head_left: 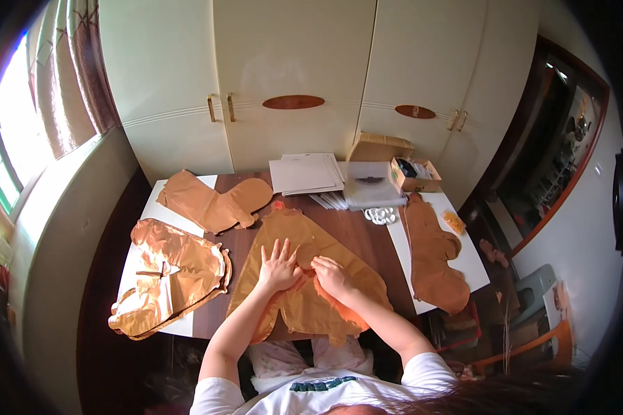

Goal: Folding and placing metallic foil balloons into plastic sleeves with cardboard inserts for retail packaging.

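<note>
A large copper-gold foil balloon [289, 232], deflated and flat, lies across the middle of the table and reaches over its near edge. My left hand [279, 268] rests on it with the fingers spread, palm down. Just to the right, my right hand [331, 275] has its fingers curled together and pinches a fold of the same foil near the balloon's centre. The fingertips of that hand are partly hidden. Orange reflections show on the foil beneath both hands.
More flat foil balloons lie around: a matte one [211, 204] at the far left, a shiny stack [176, 266] at the near left, and a brown pile [432, 256] on the right. White cards [306, 173], clear plastic bags [372, 185], white rings [380, 216] and an open box [415, 176] stand at the back.
</note>
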A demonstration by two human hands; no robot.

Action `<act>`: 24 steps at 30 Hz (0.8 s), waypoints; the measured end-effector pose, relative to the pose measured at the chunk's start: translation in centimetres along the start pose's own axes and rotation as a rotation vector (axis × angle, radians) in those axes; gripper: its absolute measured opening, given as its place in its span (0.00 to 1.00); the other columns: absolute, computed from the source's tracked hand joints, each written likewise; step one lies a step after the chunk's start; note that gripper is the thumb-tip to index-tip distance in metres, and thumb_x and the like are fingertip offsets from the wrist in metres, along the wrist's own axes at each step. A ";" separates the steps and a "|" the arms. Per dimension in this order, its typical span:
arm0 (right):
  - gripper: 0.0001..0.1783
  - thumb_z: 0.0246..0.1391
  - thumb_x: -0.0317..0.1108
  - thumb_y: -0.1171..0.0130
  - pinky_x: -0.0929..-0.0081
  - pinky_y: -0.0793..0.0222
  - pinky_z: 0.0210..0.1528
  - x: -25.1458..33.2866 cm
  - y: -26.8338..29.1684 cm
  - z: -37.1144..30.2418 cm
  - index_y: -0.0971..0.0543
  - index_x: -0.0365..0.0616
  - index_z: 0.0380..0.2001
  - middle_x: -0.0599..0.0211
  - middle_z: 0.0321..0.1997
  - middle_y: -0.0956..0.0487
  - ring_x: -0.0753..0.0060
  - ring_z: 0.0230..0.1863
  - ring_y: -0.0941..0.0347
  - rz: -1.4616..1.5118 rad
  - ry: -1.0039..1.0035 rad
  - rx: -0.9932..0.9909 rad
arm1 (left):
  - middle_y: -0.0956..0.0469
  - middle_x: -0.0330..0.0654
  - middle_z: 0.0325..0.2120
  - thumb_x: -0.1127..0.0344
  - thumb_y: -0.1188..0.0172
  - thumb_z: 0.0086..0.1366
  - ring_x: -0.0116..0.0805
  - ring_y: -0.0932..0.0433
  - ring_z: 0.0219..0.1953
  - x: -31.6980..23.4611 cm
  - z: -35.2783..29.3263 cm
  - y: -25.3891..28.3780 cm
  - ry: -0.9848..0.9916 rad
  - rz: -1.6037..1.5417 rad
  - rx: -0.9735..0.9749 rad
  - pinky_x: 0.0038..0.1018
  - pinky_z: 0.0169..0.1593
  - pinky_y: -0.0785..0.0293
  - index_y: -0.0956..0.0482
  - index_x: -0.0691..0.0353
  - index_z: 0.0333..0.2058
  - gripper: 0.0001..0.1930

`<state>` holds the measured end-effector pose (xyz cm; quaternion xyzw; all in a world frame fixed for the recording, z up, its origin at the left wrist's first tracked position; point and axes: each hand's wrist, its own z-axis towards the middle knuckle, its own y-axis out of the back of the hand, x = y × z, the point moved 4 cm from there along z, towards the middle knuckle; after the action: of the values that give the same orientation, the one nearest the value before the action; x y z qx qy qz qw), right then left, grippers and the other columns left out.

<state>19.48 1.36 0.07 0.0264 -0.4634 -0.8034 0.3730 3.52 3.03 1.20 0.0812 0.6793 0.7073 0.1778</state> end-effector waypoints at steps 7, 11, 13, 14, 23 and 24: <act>0.13 0.51 0.29 0.49 0.66 0.35 0.57 0.1 -0.8 -0.7 0.21 0.39 0.39 0.58 0.46 0.22 0.60 0.53 0.29 0.002 0.028 0.082 | 0.51 0.49 0.64 0.50 0.59 0.60 0.51 0.55 0.66 0.1 0.1 -0.4 0.008 -0.025 -0.015 0.60 0.62 0.61 0.45 0.54 0.62 0.32; 0.13 0.52 0.29 0.49 0.65 0.37 0.58 -0.1 -1.0 -0.7 0.21 0.39 0.39 0.58 0.47 0.23 0.60 0.53 0.29 0.024 0.019 0.085 | 0.51 0.49 0.64 0.51 0.58 0.59 0.52 0.53 0.66 0.2 0.2 -0.4 0.018 -0.056 -0.062 0.61 0.62 0.61 0.51 0.49 0.64 0.34; 0.13 0.52 0.29 0.50 0.65 0.37 0.58 0.1 -0.9 -0.6 0.21 0.39 0.40 0.58 0.47 0.23 0.61 0.53 0.29 0.023 0.059 0.079 | 0.51 0.49 0.64 0.51 0.57 0.59 0.53 0.53 0.66 0.1 0.0 -0.2 0.011 -0.044 -0.067 0.61 0.62 0.61 0.50 0.44 0.64 0.33; 0.13 0.52 0.29 0.50 0.65 0.37 0.58 0.2 -0.8 -0.6 0.21 0.39 0.40 0.58 0.47 0.23 0.61 0.53 0.29 0.023 0.058 0.079 | 0.51 0.49 0.64 0.51 0.57 0.59 0.54 0.53 0.66 0.0 0.0 -0.1 0.005 -0.032 -0.074 0.61 0.62 0.61 0.49 0.40 0.64 0.32; 0.24 0.51 0.31 0.46 0.63 0.39 0.59 0.1 -0.7 -0.4 0.31 0.38 0.53 0.54 0.53 0.28 0.56 0.56 0.34 0.090 -0.014 0.022 | 0.51 0.46 0.65 0.54 0.58 0.60 0.55 0.55 0.66 -0.5 -0.3 0.8 -0.012 -0.046 -0.020 0.61 0.62 0.63 0.42 0.31 0.61 0.27; 0.30 0.48 0.33 0.43 0.62 0.40 0.59 -0.3 -0.7 -0.5 0.36 0.37 0.56 0.51 0.55 0.30 0.53 0.57 0.35 0.079 -0.058 -0.015 | 0.51 0.46 0.65 0.54 0.58 0.60 0.55 0.55 0.66 -0.5 -0.2 0.7 -0.015 -0.045 -0.019 0.61 0.62 0.63 0.42 0.31 0.61 0.27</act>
<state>19.44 1.41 -0.82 -0.0182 -0.4686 -0.7921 0.3908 3.78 2.65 1.93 0.0697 0.6730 0.7088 0.1995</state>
